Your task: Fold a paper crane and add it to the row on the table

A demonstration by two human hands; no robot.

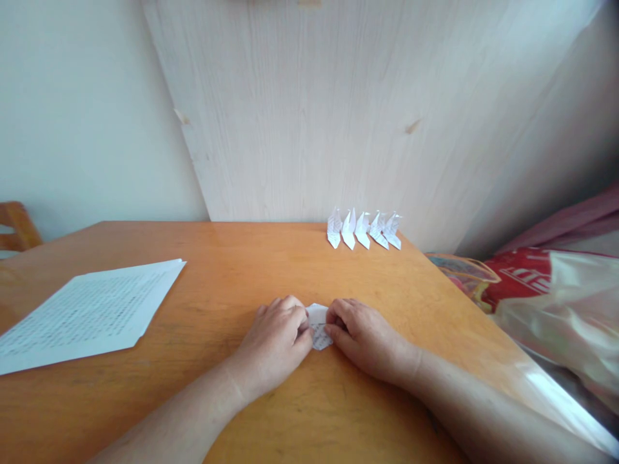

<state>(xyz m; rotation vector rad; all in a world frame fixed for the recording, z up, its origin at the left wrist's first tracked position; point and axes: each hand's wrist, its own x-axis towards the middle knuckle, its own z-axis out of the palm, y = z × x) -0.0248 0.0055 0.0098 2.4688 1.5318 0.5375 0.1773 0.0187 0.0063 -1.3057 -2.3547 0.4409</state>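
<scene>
The small folded paper [318, 325] is white with fine print on it, creased into a compact, pointed shape and lying flat on the wooden table [232, 283], near its front middle. The left hand [276, 339] and right hand [363, 335] press in from either side, fingers curled and pinching its edges. Bare wood lies all around — printed sheets [87, 312] well off to the left, five finished folded pieces [362, 229] lined up along the far edge. A plastic bag [541, 303] crowds the table's right edge.
</scene>
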